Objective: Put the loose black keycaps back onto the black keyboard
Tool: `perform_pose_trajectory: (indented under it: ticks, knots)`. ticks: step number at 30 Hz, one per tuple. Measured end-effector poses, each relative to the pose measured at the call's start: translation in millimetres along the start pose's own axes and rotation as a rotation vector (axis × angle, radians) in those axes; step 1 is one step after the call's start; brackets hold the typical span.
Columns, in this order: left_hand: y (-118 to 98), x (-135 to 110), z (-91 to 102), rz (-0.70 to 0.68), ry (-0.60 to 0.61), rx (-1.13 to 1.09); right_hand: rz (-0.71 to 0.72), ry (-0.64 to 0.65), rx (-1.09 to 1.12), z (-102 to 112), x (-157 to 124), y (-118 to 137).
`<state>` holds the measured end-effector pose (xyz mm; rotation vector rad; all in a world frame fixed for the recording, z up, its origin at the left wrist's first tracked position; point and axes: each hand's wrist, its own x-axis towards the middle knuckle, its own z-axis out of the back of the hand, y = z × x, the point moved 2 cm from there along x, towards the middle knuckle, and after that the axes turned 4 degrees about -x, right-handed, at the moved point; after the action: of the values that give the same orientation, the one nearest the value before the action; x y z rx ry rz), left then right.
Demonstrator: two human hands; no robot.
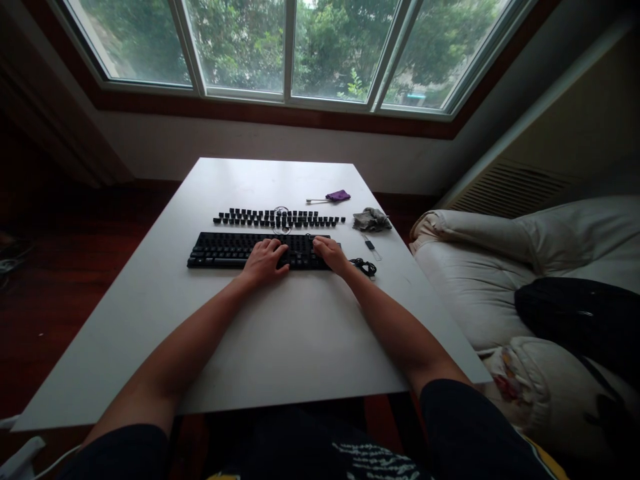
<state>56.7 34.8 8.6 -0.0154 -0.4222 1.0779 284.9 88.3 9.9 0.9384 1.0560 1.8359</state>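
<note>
Touching one keyboard, two hands

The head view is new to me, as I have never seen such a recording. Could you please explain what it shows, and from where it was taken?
There is no machine here: these are a person's own bare hands. One camera, worn on the head, looks forward and down, so the arms enter from below.

On the white table lies a black keyboard. The left hand rests on it, spread; the right hand is curled over its right part. Whether the right one pinches something is too small to tell.

Beyond the keyboard stand rows of loose black keycaps. To the right lie a coiled black cable, a small tool, a crumpled grey cloth-like bundle and, farther back, a purple item.
</note>
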Motion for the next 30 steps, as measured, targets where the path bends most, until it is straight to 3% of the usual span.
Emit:
perform_pose_trajectory:
  ticks: [4,8,11,14,17,22,30]
  knots:
    - [-1,0,1.3,0.003,0.006,-0.006,0.033,-0.117,-0.03,21,1,2]
    - [0,0,0.4,0.004,0.013,-0.003,-0.002,-0.25,-0.428,63,6,-13]
    - [1,0,0.8,0.001,0.01,-0.001,-0.077,-0.17,-0.76,91,6,-33]
    - [0,1,1.5,-0.006,0.001,-0.002,-0.072,0.018,-0.813,108,1,-47]
    - [-3,2,0.9,-0.025,-0.008,-0.011,-0.022,0.103,-0.776,113,-4,-50]
    - [-22,9,-3.9,-0.131,0.028,-0.055,-0.02,0.108,-0.703,110,-4,-50]
    - [-60,19,-9.8,-0.317,0.125,-0.055,0.034,-0.006,-0.769,101,-4,-55]
